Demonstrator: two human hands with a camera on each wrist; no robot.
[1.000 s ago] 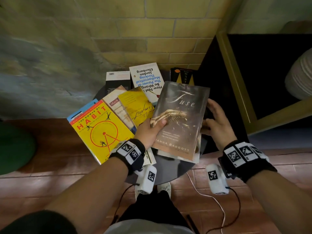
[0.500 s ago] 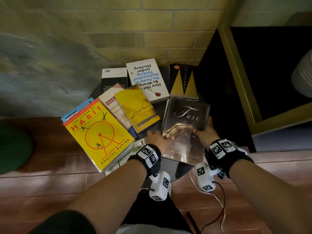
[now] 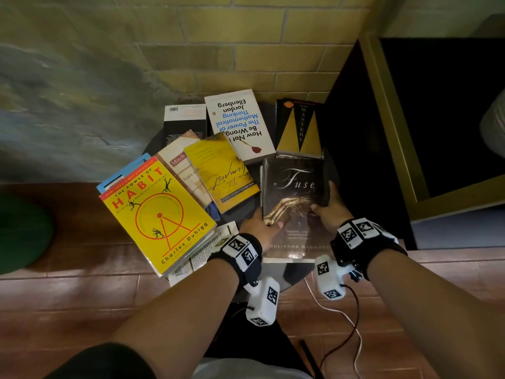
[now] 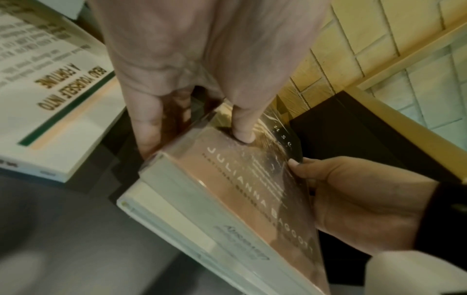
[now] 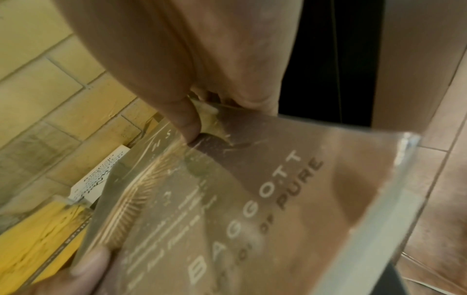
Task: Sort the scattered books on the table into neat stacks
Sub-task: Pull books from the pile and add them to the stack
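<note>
Now both hands, the left hand [image 3: 263, 224] and right hand [image 3: 329, 210], hold the brown book [image 3: 293, 192] by its sides, thumbs on top, probably to lay it straight on the white book [image 4: 161, 217] below.

Yellow Habit book [image 3: 157, 214] with red wheel, black-and-gold Mastery book [image 3: 299, 128], brownish-grey Fuse book [image 3: 293, 187].

Your head camera looked steeply down over the table [image 3: 273, 272]. Both wrist cameras sat close, sharing the Fuse book [image 4: 242, 191] between them.
</note>
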